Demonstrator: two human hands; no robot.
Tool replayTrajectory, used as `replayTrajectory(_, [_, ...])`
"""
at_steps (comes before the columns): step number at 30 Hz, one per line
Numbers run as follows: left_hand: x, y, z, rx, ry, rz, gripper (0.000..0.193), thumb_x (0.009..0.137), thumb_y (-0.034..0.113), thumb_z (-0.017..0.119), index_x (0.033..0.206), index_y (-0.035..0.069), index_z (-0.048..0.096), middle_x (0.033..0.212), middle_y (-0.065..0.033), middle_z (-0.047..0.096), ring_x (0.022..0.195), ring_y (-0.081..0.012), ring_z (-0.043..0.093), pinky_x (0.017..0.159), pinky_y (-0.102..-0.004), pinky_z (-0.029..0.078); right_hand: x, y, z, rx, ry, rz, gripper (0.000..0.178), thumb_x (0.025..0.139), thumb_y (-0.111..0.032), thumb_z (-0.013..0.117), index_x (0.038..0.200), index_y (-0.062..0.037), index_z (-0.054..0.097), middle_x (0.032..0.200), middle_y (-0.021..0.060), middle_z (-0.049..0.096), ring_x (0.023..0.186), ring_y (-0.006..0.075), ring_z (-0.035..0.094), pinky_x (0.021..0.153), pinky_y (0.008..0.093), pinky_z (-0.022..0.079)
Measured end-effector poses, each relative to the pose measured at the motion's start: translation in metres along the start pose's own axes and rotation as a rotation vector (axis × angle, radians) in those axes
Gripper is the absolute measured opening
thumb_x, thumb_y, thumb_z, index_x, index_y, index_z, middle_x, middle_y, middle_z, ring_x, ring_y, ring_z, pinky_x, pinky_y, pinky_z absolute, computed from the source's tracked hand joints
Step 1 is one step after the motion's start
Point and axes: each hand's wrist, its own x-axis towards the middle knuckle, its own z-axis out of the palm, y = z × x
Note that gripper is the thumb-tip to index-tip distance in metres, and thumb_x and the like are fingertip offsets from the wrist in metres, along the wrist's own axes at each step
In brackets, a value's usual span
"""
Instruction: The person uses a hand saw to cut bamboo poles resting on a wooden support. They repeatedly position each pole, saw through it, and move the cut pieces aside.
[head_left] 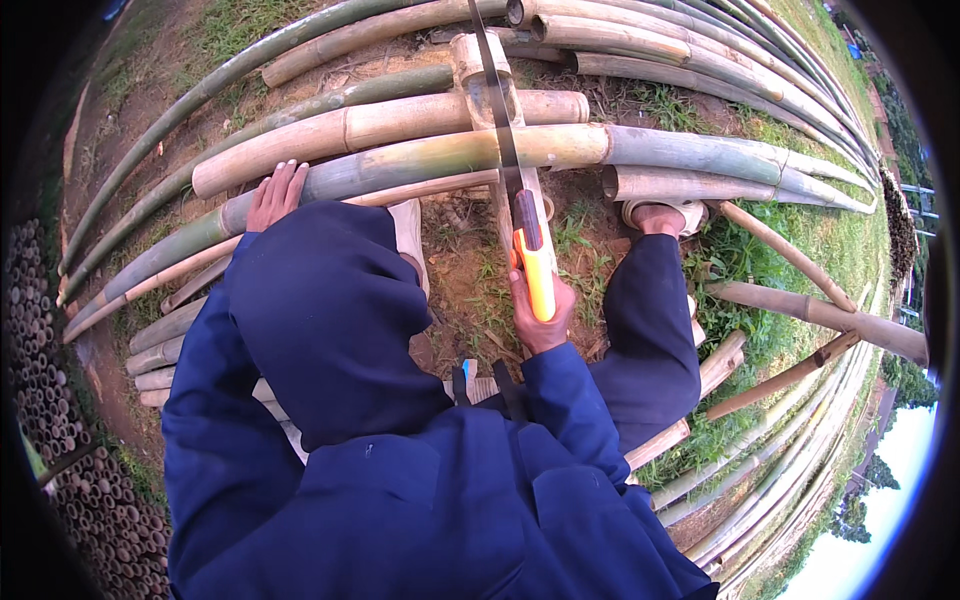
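Observation:
My right hand (547, 312) is closed around the orange-yellow handle of a hand saw (535, 275). Its long dark blade (500, 100) points away from me and lies across a long green-and-tan bamboo pole (400, 165). Whether the teeth have cut into the pole cannot be made out. Further left, my left hand (278, 196) rests on the same pole with its fingers stretched over the top; its thumb is hidden. Under the blade, a split or notched bamboo piece (485, 65) runs crosswise to the poles. A shorter tan bamboo length (390, 122) lies just beyond the pole.
More bamboo poles (680, 60) lie at the far right, others (170, 345) beside my left leg. A stack of cut bamboo ends (85, 500) fills the lower left. Crossed bamboo supports (820, 315) stand at the right. Grass and bare soil (470, 270) show between my feet.

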Motion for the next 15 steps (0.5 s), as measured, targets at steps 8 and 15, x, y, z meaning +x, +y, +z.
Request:
replayTrajectory(8, [0.09,-0.026,-0.119,-0.353,-0.182,0.013,0.082,0.083,0.03,0.08,0.153,0.011,0.042,0.158,-0.0168,0.041,0.143,-0.0387,0.045,0.118,-0.0486,0.039,0.001,0.007,0.007,0.053,0.062,-0.127,0.013,0.093,-0.001,0.071,0.104,0.0052,0.069,0.077,0.0096,0.068,0.067,0.0144,0.062,0.063,0.0306,0.05])
replayTrajectory(15, [0.227,0.086,-0.166,-0.185,-0.56,0.221,0.068,0.082,0.043,0.078,0.132,0.002,0.057,0.123,-0.0192,0.068,0.116,-0.0377,0.064,0.1,-0.046,0.052,-0.004,0.012,0.011,0.067,0.025,0.005,0.019,0.095,-0.005,0.07,0.112,0.0052,0.07,0.09,0.01,0.073,0.08,0.0148,0.067,0.073,0.0302,0.053])
